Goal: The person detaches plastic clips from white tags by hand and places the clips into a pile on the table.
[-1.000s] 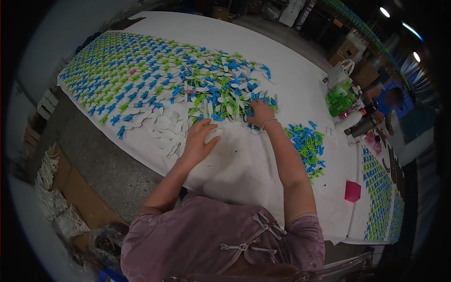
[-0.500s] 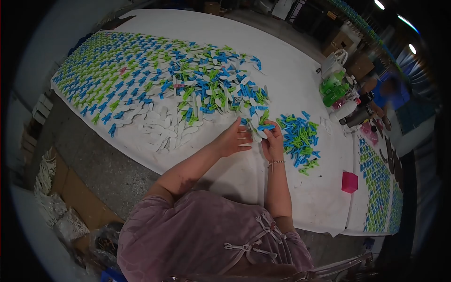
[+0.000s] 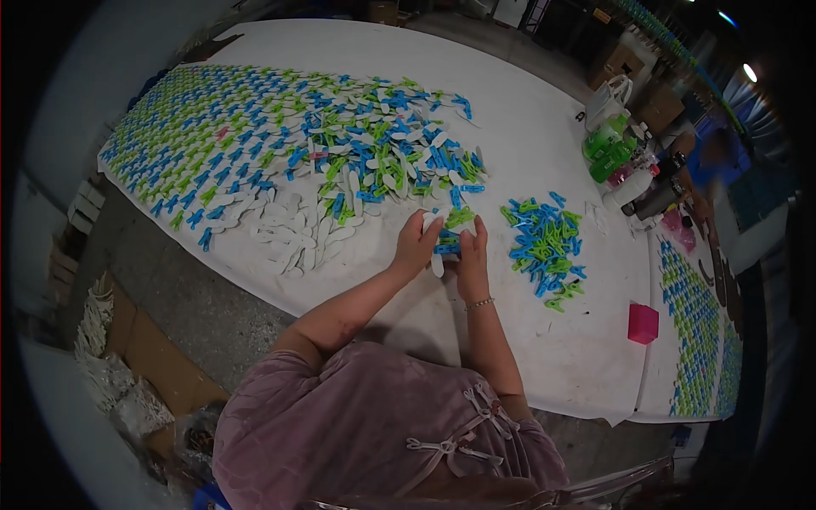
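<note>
On my distant feed, both hands have drawn closer together: the left hand (image 3: 413, 247) and the right hand (image 3: 473, 262) now grasp a small bunch of clips (image 3: 447, 245) over the near side of the tabletop (image 3: 527, 127), steadying it from two sides. Just to the right lies a loose pile (image 3: 544, 246); beyond, a jumbled heap (image 3: 399, 144) merges into rows (image 3: 195, 127) reaching the left edge.

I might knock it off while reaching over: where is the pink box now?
In the head view, the pink box sits on the right side of the white table, between the loose clip pile and the table's seam.
</note>
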Available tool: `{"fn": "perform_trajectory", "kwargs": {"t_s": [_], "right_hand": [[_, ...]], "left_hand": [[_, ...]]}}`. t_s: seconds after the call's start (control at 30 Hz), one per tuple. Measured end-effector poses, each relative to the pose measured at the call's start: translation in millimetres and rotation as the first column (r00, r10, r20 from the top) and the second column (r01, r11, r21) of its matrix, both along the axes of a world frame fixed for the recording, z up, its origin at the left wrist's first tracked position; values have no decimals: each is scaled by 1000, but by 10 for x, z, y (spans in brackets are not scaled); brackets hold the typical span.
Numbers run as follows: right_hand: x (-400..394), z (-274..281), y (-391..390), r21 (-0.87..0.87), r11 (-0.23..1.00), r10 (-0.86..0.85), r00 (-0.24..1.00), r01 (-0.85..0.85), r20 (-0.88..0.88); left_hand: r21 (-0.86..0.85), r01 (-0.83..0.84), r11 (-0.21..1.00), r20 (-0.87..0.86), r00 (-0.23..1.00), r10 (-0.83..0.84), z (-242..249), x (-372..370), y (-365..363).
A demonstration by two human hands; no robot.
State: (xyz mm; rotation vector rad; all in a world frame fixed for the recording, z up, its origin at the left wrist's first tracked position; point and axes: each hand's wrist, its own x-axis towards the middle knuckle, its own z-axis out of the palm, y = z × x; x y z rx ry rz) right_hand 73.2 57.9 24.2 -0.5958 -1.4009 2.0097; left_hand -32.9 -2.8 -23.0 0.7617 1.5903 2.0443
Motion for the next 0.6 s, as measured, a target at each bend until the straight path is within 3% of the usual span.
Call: {"fn": "perform_trajectory", "kwargs": {"t_s": [0.03,0.17,0.23,0.33,0.43,0.6], "right_hand": [[-5,-59,12,-66,998,15,1000,-14,20],[-118,-212,56,-8,985,-175,981,175,-79],[-80,-236,116,283,946,-201,971,159,128],[-145,-276,57,271,922,-296,955,277,31],[-173,-246,4,275,903,-357,932,330,54],[-279,-317,-9,279,872,-427,904,403,30]], "left_hand": [[-54,-50,997,-163,986,41,31,49,-34],[-102,16,995,-160,987,-32,85,198,-93],[-40,-6,999,-234,972,-4,-14,215,-71],[-28,-122,992,-367,925,104,-49,238,-100],[60,-161,985,-336,926,172,15,258,-111],[20,-196,980,-263,945,194,1,270,-148]]}}
